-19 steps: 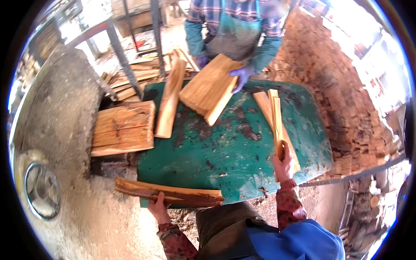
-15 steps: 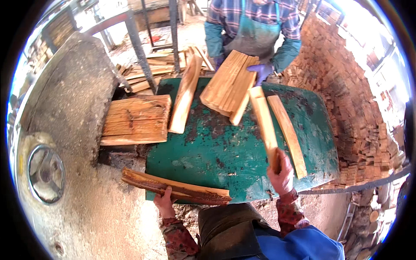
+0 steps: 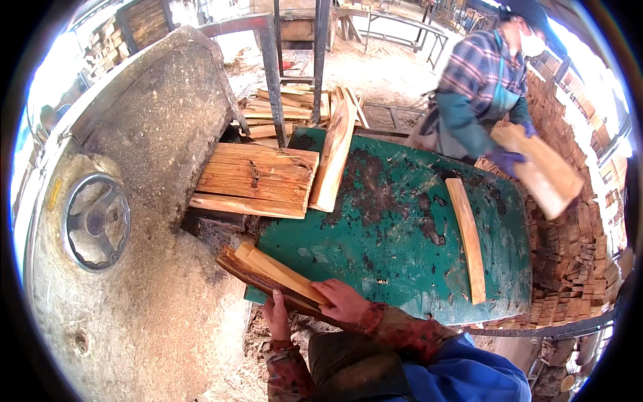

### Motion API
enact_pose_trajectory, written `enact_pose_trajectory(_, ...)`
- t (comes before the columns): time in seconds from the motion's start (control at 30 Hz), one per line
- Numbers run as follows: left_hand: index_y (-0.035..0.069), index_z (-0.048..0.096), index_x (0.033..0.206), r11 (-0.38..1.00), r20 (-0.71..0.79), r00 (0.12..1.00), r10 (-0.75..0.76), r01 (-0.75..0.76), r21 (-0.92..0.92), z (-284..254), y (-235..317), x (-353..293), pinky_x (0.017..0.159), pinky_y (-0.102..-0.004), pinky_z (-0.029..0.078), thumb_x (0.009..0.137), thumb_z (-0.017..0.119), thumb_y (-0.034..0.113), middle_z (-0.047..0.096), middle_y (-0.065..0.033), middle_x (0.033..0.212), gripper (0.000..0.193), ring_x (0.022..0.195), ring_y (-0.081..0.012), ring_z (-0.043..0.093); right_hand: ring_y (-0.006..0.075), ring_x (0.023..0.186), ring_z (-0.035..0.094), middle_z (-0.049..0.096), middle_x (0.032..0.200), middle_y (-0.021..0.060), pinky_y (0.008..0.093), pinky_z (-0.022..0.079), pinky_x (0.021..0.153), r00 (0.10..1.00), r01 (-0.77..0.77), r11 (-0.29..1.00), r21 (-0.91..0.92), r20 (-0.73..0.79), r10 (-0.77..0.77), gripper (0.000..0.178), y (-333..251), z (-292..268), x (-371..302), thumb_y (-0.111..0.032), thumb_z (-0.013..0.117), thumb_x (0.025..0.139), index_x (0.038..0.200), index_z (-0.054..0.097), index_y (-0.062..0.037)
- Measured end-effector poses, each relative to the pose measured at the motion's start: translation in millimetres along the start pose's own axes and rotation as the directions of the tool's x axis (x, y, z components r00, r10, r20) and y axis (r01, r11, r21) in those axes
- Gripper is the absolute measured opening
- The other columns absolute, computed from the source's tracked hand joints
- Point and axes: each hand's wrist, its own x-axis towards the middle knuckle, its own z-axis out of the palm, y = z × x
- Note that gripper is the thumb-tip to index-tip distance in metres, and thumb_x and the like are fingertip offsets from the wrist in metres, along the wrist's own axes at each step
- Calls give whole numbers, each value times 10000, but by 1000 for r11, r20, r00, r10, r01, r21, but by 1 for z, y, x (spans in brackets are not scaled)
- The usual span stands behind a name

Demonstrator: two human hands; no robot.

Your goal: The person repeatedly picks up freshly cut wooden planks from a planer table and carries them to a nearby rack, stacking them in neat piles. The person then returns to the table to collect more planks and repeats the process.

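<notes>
A bark-edged wood slab (image 3: 249, 273) lies along the near left edge of the green tabletop (image 3: 395, 261). My left hand (image 3: 276, 316) grips its near side, thumb up against the bark. Across the body, my right hand (image 3: 343, 301) is closed on the right end of a pale wood strip (image 3: 278, 269), which rests against the slab's far side. Beyond them, a row of boards (image 3: 258, 173) sits side by side at the machine, and a curved wood piece (image 3: 335, 157) lies beside its right end. A single narrow strip (image 3: 467, 238) is on the right of the tabletop.
At the far right a co-worker (image 3: 469, 80) in purple gloves holds several boards (image 3: 546, 171) beside a large wood stack (image 3: 569, 254). A dusty machine housing with a handwheel (image 3: 97, 222) stands at left. Metal posts (image 3: 276, 80) and a wood pile (image 3: 281, 107) are behind.
My right hand has brought its strip from the tabletop's right side to the slab in my left hand. The co-worker has lifted the boards off the table and turned right with them.
</notes>
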Motion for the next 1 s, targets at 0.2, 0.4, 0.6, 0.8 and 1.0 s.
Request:
enact_pose_trajectory(0.2,-81,665,993,936,-201,967,155,-79,342,-5,-15,10,732,-359,511,791,787,369,699,-136,897,508,775,-191,629,393,1212,427,509,1224,154,498,370,992,990,130,970,-205,75,-117,631,21,41,5,-213,659,802,1367,440,-38)
enact_pose_trajectory(0.4,-91,663,979,965,-237,966,101,-37,261,31,22,-4,726,-331,512,731,840,290,702,-132,898,487,777,-180,637,388,1177,480,528,1216,179,473,412,981,997,69,992,-105,55,-63,546,22,21,6,-277,665,845,1305,507,-29)
enact_pose_trajectory(0.6,-90,666,967,952,-277,956,93,-5,305,27,27,-7,725,-332,509,721,841,290,704,-126,892,486,772,-175,636,373,1057,587,577,1157,222,434,507,876,938,-229,970,-82,-283,198,520,48,-56,50,-296,718,832,1228,573,8)
enact_pose_trajectory(0.8,-100,661,956,960,-302,953,39,49,277,32,34,-9,728,-320,511,709,848,295,703,-135,880,502,774,-169,631,372,1077,552,542,1199,228,439,474,909,838,-335,932,-140,-495,227,606,100,-88,70,-294,755,787,1272,548,4)
enact_pose_trajectory(1.0,-93,656,982,976,-281,959,45,18,218,29,17,-2,743,-319,515,708,852,296,706,-130,912,514,795,-173,635,409,1205,451,492,1264,233,498,405,992,768,-571,786,-236,-493,409,842,159,-109,134,-466,754,747,1397,420,-49)
